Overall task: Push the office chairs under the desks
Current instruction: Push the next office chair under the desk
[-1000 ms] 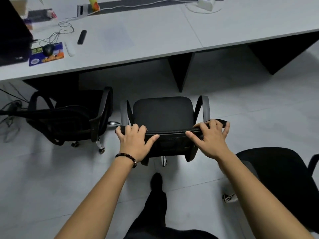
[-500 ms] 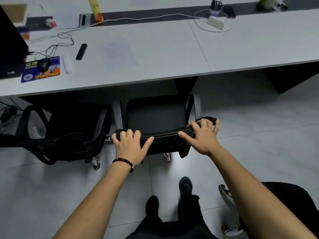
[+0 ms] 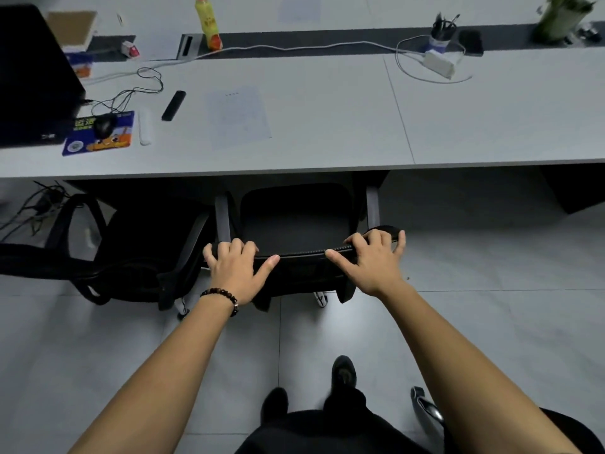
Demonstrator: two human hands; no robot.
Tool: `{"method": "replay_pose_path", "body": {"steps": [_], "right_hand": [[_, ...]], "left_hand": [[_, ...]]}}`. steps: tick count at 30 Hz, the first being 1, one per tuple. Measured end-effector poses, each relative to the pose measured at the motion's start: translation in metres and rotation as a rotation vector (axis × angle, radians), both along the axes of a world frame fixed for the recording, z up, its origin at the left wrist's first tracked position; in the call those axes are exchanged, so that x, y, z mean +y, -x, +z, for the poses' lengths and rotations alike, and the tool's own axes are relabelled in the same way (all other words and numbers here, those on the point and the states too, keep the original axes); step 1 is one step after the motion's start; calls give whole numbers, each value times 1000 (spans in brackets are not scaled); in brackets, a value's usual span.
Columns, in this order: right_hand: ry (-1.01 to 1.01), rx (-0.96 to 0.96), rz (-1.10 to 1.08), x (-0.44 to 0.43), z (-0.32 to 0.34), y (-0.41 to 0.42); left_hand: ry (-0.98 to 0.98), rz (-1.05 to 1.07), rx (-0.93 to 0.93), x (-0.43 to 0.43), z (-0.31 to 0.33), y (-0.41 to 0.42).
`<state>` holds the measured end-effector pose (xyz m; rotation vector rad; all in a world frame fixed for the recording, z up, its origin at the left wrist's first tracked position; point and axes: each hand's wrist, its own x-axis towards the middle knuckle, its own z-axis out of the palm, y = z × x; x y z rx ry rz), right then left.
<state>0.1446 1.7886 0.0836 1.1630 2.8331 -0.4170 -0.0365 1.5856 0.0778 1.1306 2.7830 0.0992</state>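
Black chair under my hands, pale grey desk, blue cartoon-printed mouse pad, yellow bottle, dark beaded bracelet.

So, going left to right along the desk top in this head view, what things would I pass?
Black monitor → mouse on its mouse pad → black remote → sheet of paper → white power strip → green bottle.

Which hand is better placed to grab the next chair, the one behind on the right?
Right. Both the left hand and right hand rest on the middle chair's backrest, but the next chair sits at the lower right, beside the right arm, so the right hand probably reaches it more easily.
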Motion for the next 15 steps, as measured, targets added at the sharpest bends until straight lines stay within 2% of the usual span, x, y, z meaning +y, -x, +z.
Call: {"method": "replay_pose_path", "body": {"steps": [10, 13, 15], "right_hand": [[-33, 57, 45, -30, -8, -3], [-20, 22, 76, -33, -4, -2], [25, 2, 94, -31, 3, -2]], "left_hand": [[-16, -3, -28, -30, -8, 2], [10, 8, -87, -35, -1, 8], [-46, 27, -153, -36, 10, 11]]}}
